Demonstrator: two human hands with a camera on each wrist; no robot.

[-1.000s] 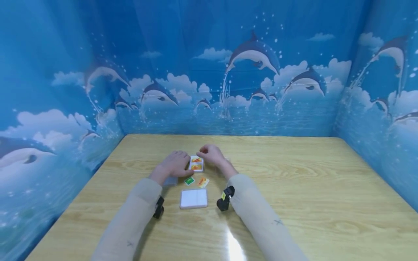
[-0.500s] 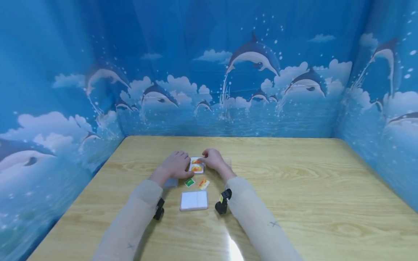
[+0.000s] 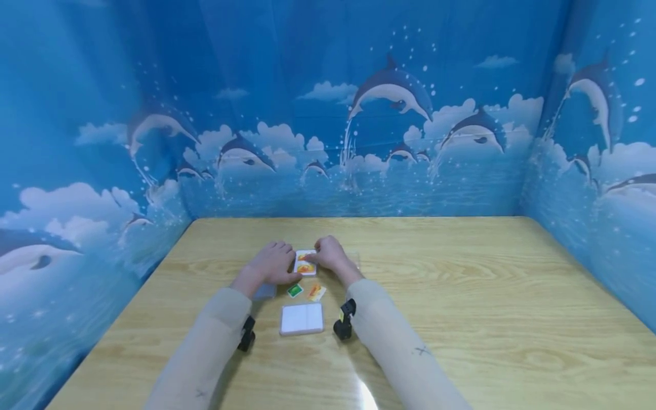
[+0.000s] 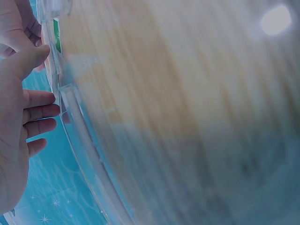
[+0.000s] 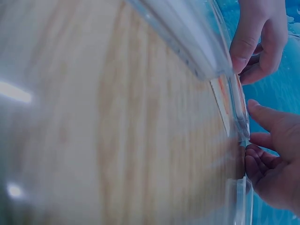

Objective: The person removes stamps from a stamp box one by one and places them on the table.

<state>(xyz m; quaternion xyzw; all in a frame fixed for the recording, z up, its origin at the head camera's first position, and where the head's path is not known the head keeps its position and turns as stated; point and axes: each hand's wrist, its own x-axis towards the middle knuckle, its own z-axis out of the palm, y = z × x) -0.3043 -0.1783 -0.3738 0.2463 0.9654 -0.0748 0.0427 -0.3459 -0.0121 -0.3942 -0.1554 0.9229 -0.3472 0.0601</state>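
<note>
A small clear case of cards [image 3: 306, 267], showing orange and yellow pictures on white, lies between my hands on the table. My left hand [image 3: 275, 263] rests along its left side, fingers extended and thumb reaching across its near edge. From the right, my right hand [image 3: 332, 256] reaches over the case with its thumb on the top card; its other fingers are curled. In the right wrist view, the right thumb [image 5: 262, 112] lies at the case's edge, and I cannot tell whether a card is pinched there. Just nearer are a small green card [image 3: 295, 290] and an orange-and-yellow card [image 3: 316, 292].
A clear case with white contents [image 3: 301, 319] lies nearer the person, between the forearms. A clear plastic piece [image 3: 265, 291] shows beneath the left wrist, and another [image 3: 355, 260] behind the right wrist. Dolphin-printed curtains [image 3: 307, 171] surround the wooden table [image 3: 461, 296].
My right hand has shifted slightly left and nearer, its thumb moving from the case's far right corner onto the top card. The left hand stays in place; the head view tilts slightly.
</note>
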